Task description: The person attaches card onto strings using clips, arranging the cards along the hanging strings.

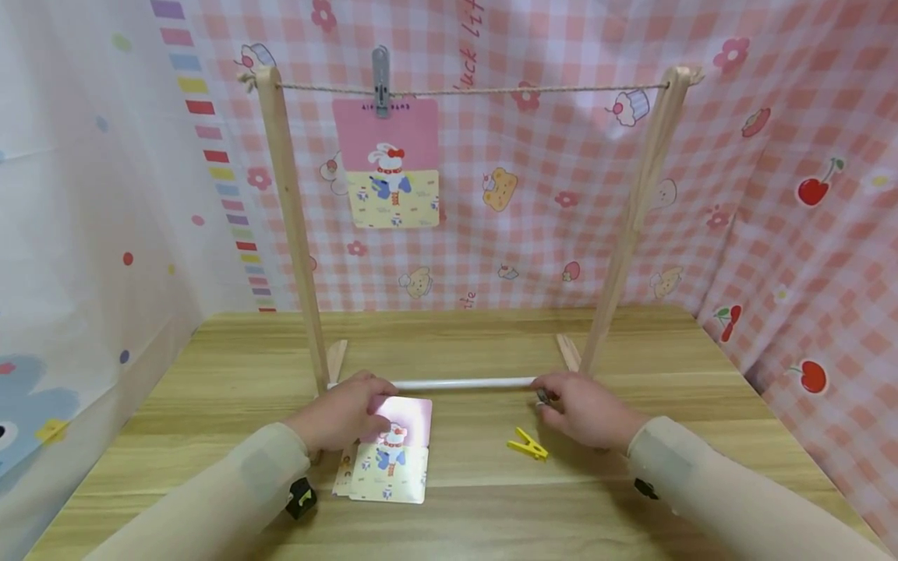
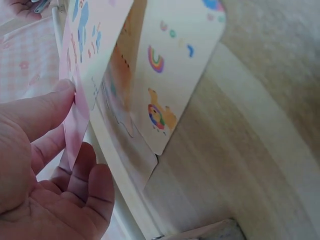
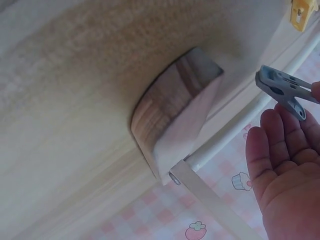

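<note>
My left hand (image 1: 344, 411) pinches the upper left corner of a pink-and-yellow card (image 1: 410, 460) with a cartoon rabbit on it. In the left wrist view that card is lifted, tilted above other cards, one a cream card (image 2: 172, 65) with a rainbow print. My right hand (image 1: 589, 409) holds a grey clothespin (image 3: 282, 87) by its handle end, with the other fingers spread loosely below it. A yellow clothespin (image 1: 528, 444) lies on the table between the hands. Above, a similar pink-and-yellow card (image 1: 393, 195) hangs from a rope (image 1: 519, 90), held by another grey clothespin (image 1: 381, 82).
Wooden posts stand at the left (image 1: 291, 202) and right (image 1: 631, 210), with the rope strung between their tops. A white rod (image 1: 463, 383) joins them low down, just behind the hands. Wooden feet, such as the right foot (image 3: 175, 100), rest on the wood-grain table (image 1: 477, 514). Printed cloth (image 1: 547, 249) hangs behind.
</note>
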Tool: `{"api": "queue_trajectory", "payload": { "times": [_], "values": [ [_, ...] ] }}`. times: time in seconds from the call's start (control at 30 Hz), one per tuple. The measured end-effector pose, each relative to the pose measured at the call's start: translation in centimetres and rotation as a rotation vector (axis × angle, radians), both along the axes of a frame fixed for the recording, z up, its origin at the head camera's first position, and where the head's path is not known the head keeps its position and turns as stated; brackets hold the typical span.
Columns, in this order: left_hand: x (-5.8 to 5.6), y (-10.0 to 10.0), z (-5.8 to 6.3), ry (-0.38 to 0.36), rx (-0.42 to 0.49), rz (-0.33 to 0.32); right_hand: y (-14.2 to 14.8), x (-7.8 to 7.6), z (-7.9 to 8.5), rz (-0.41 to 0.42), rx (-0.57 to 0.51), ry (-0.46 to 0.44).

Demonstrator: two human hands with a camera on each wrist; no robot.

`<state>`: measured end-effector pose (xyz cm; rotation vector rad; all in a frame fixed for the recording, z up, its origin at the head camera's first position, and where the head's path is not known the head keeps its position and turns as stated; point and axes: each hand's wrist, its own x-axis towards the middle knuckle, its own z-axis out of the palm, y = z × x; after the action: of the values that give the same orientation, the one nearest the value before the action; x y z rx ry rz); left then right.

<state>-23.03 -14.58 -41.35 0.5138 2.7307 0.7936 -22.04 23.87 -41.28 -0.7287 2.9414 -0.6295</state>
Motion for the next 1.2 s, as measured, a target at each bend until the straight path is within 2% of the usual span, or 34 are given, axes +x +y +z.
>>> {"api": "queue_trajectory", "payload": {
  "times": [0.33, 0.63, 0.83, 0.97, 1.2],
  "values": [
    [-0.3, 0.3, 0.1, 0.02, 0.052, 0.024, 0.0, 0.3, 0.7, -0.053, -0.061, -0.04],
    [-0.4, 0.7, 0.8, 0.018, 0.121, 0.026, 0.3, 0.5, 0.9, -0.033, -0.179, 0.006],
    [-0.2, 1.1, 1.2, -0.004, 0.166, 0.035, 0.3, 0.5, 1.3, -0.064, -0.236, -0.026],
    [-0.1, 1.4, 1.6, -0.019, 0.19, 0.049, 0.5, 0.4, 1.1, -0.074, -0.257, 0.003],
    [-0.2, 1.8, 2.0, 0.001, 0.219, 0.057, 0.4, 0.4, 1.0, -0.072, -0.325, 0.03]
  ]
}}
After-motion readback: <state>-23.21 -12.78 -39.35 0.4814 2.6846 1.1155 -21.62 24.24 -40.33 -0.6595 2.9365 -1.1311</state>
